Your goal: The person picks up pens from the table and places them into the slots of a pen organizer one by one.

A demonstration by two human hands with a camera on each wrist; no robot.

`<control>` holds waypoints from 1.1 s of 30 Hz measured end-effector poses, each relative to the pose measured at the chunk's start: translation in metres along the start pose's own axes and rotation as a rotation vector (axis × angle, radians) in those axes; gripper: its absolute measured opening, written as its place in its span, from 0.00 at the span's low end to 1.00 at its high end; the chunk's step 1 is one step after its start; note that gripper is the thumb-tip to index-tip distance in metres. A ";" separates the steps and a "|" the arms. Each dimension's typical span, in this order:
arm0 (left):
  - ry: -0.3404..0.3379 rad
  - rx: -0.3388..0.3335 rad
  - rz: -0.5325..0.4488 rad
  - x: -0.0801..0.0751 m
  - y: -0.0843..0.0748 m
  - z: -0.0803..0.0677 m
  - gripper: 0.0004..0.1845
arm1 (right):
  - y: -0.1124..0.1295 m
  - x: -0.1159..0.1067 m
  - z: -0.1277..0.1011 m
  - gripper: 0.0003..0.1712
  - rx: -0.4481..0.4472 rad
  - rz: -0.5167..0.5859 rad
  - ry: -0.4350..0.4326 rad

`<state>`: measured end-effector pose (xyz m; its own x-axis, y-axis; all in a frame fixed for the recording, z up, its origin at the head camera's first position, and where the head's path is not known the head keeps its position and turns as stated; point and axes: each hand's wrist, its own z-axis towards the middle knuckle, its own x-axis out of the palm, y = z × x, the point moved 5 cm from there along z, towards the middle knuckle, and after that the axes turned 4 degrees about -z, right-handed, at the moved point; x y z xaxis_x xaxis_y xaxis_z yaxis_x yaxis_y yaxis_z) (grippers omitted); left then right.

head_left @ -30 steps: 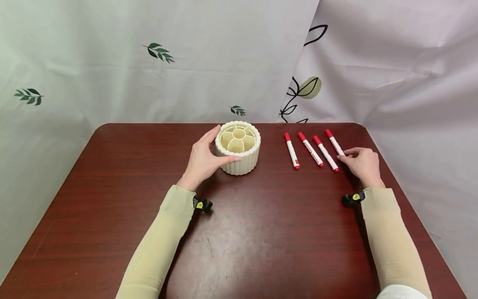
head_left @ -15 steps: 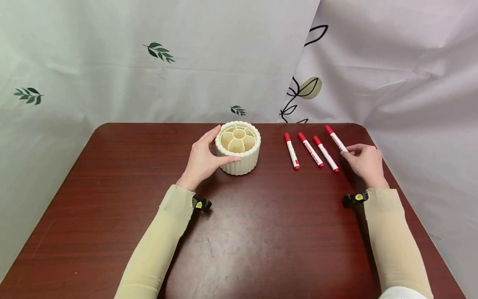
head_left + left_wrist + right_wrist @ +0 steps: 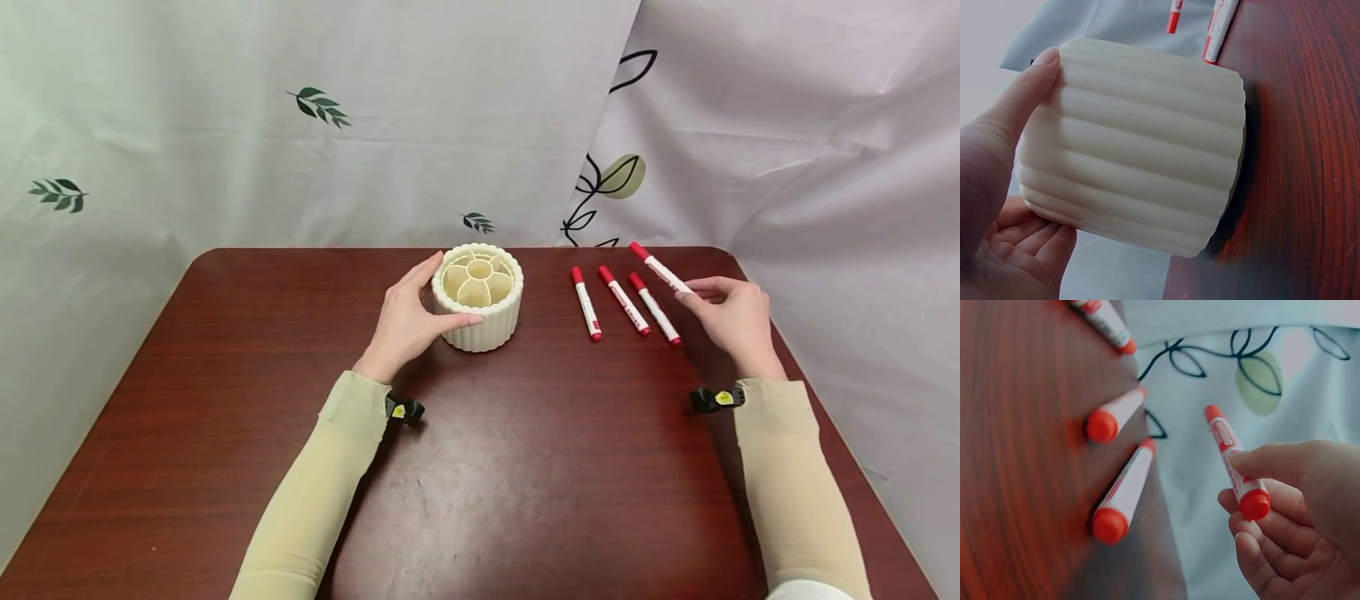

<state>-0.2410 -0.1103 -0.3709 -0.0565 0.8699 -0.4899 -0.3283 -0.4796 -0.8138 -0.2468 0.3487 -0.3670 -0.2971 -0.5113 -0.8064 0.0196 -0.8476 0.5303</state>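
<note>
Leaf-printed cloth (image 3: 375,158) backs a dark red counter (image 3: 525,467). My left grip (image 3: 405,317) holds the pot (image 3: 491,329), thumb along the near wall, fingers at the far left; the pot stands upright on the counter. My right grip (image 3: 738,321) pinches a pen (image 3: 663,272) near its close end, clear of the counter. Three other pens (image 3: 624,301) lie to its left. Recommended, in my judgement: keep the pinch firm, carry the pen high enough to miss its neighbours, and press the pot lightly lest it tip. Against one second ago: pen raised, its far end swung left; pot and other pens unmoved.
</note>
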 end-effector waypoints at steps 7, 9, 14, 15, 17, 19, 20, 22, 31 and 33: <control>0.001 0.006 0.000 0.000 0.000 0.000 0.58 | 0.020 -0.003 -0.004 0.20 0.011 0.094 -0.009; 0.001 0.006 -0.002 0.000 0.000 0.000 0.58 | 0.027 -0.003 -0.005 0.19 0.004 0.115 -0.015; 0.003 0.006 -0.001 -0.001 -0.001 -0.001 0.58 | 0.041 -0.004 -0.007 0.17 -0.009 0.175 -0.037; 0.003 0.006 -0.001 -0.001 -0.001 -0.001 0.58 | 0.045 -0.003 -0.008 0.16 -0.012 0.194 -0.041; 0.004 0.007 -0.003 -0.001 -0.001 0.000 0.58 | 0.051 -0.003 -0.008 0.16 -0.021 0.230 -0.050; 0.005 0.006 -0.010 -0.001 -0.001 0.000 0.58 | 0.057 -0.003 -0.008 0.16 -0.029 0.273 -0.055; 0.006 0.005 -0.015 -0.001 -0.001 0.000 0.58 | 0.060 -0.003 -0.007 0.16 -0.031 0.296 -0.058; 0.006 0.004 -0.023 0.000 0.000 0.000 0.58 | 0.067 -0.002 -0.006 0.16 -0.036 0.338 -0.071; 0.011 -0.009 -0.045 0.000 0.002 0.001 0.58 | 0.107 -0.003 0.011 0.14 -0.076 0.665 -0.129; 0.013 -0.010 -0.049 0.000 0.002 0.001 0.58 | 0.118 -0.004 0.017 0.14 -0.092 0.749 -0.131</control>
<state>-0.2428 -0.1108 -0.3722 -0.0285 0.8909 -0.4533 -0.3208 -0.4377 -0.8400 -0.2592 0.2533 -0.2964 -0.2837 -0.9379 -0.1997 0.3382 -0.2927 0.8944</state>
